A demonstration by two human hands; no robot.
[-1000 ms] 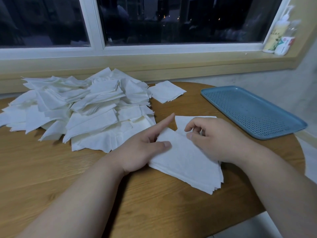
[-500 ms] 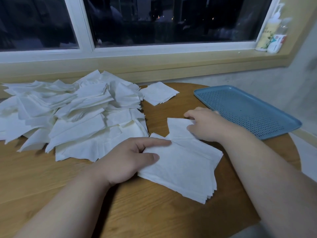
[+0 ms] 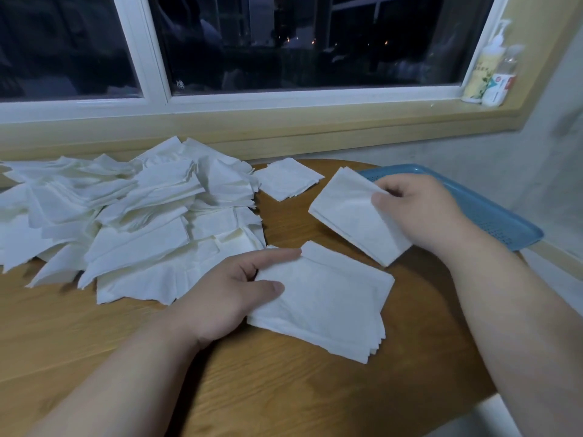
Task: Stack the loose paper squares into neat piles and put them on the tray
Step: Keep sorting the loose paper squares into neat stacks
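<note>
Paper squares (image 3: 353, 216), a small stack, are pinched between thumb and curled fingers of the right hand (image 3: 419, 212), held just beside the blue tray (image 3: 504, 222). A second pile (image 3: 325, 304) is pressed onto the table (image 3: 284, 389) by the left hand (image 3: 227, 294), thumb flat, index finger straight.

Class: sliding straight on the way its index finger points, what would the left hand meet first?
Probably the white paper bundle gripped by the right hand, though its height is unclear.
</note>
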